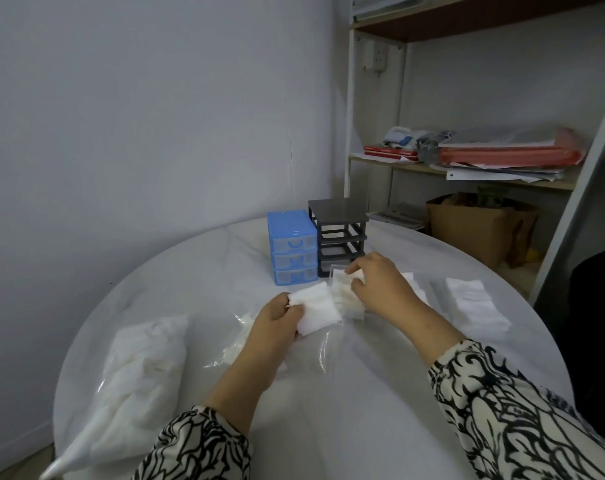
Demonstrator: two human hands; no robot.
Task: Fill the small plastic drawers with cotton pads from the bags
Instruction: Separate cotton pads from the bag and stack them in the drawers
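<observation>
My left hand [277, 323] grips a stack of white cotton pads [316, 308] just above the round white table [380, 393]. Right beside it, my right hand [374, 285] pinches cotton pads in a clear drawer [346, 299] that lies on the table, pulled out of its frame. Behind the hands stand a blue drawer unit [292, 247] with its three drawers pushed in and a dark grey drawer frame [339, 230] whose slots look empty. A large clear bag of pads [134, 368] lies at the left. An opened clear bag [252, 334] sits under my left hand.
More white pads in clear wrapping [474, 306] lie at the table's right side. A shelf unit [467, 161] with folders, papers and a brown paper bag [474, 226] stands behind the table on the right. A bare wall runs along the left.
</observation>
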